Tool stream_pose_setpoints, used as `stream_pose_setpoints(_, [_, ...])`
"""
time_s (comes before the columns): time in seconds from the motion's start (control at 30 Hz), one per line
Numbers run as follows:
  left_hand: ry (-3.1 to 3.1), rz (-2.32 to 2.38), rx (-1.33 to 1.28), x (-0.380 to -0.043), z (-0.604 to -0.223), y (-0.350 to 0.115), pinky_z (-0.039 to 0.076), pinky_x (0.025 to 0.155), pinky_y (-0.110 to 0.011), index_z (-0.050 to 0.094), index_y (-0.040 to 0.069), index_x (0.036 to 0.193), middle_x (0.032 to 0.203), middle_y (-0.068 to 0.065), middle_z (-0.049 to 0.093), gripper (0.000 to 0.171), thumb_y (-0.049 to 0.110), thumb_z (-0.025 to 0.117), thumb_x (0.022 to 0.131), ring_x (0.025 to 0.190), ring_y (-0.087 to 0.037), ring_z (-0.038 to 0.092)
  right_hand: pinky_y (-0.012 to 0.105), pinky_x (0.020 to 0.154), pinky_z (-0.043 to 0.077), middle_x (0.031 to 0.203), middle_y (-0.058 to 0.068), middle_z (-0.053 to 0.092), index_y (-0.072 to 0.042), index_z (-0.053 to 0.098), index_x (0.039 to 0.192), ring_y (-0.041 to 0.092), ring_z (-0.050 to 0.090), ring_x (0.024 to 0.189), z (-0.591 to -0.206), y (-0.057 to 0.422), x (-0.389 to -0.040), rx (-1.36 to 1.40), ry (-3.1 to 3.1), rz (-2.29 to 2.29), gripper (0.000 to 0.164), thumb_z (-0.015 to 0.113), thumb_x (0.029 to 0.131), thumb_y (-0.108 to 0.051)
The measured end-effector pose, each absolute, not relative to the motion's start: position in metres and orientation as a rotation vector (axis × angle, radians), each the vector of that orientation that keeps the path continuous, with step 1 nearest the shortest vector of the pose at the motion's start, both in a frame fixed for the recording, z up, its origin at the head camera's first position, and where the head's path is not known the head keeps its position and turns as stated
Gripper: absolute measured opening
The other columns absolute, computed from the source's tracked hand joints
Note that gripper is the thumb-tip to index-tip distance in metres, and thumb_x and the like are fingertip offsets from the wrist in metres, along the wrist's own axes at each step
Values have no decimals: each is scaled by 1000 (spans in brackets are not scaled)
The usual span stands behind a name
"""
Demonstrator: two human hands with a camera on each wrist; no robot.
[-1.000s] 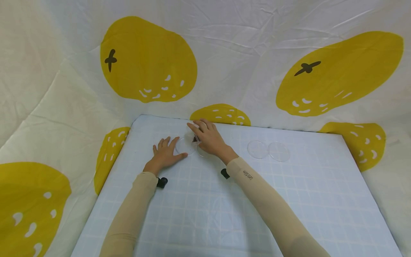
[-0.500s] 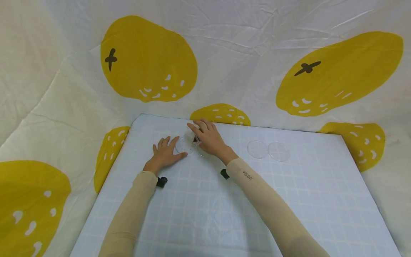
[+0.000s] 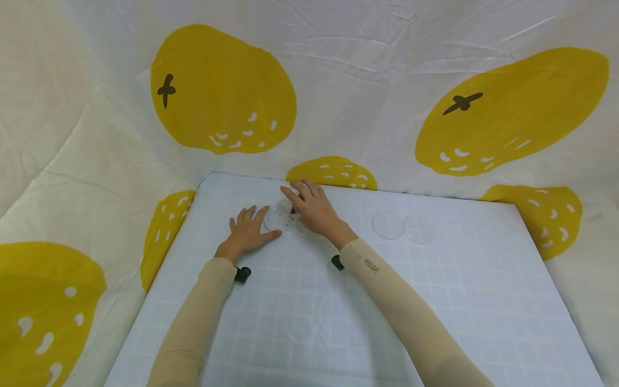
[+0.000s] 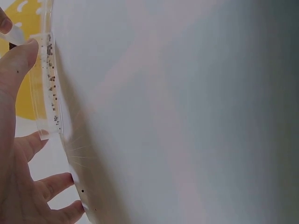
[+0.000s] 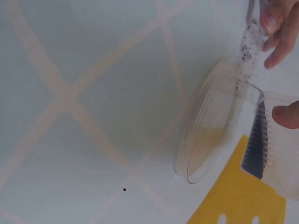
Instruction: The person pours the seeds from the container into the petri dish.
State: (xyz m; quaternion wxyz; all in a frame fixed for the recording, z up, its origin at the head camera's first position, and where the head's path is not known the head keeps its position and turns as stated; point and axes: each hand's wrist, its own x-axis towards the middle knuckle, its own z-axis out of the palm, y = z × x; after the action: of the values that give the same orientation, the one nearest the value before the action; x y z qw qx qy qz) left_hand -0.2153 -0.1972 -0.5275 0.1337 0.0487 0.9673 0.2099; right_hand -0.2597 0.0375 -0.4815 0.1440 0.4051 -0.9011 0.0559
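A clear petri dish (image 3: 278, 220) scattered with small dark grains lies near the table's far side. My left hand (image 3: 247, 232) holds its rim between thumb and forefinger, the other fingers spread on the table. In the left wrist view the grains (image 4: 52, 79) show through the dish's wall. My right hand (image 3: 316, 209) grips a clear plastic container (image 5: 282, 154), tilted with its mouth over the dish. Dark grains (image 5: 257, 144) are banked inside that container. Beside the dish, partly under my right hand, lies another clear round dish half (image 5: 205, 135).
Two more clear round dish pieces (image 3: 387, 225) lie side by side to the right. A stray dark grain (image 5: 124, 190) is on the pale checked tablecloth (image 3: 314, 322). White fabric (image 3: 358, 97) with yellow fruit prints hangs behind and at the sides.
Dark grains have appeared in the dish and become more numerous, coming from the tilted container. The container has tipped slightly further; both hands otherwise stay in place.
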Motion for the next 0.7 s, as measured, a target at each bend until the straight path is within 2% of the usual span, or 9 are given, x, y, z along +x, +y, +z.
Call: stream_pose_setpoints(0.7, [2814, 597, 153, -215, -527, -197, 0, 106, -77, 20, 19, 161, 162, -25, 13, 99, 76, 54, 87, 146, -50, 5, 53, 113, 30, 153, 15, 38, -17, 36, 155, 38, 27, 143, -475, 36, -257, 1178, -2556, 158, 85, 81, 84, -12])
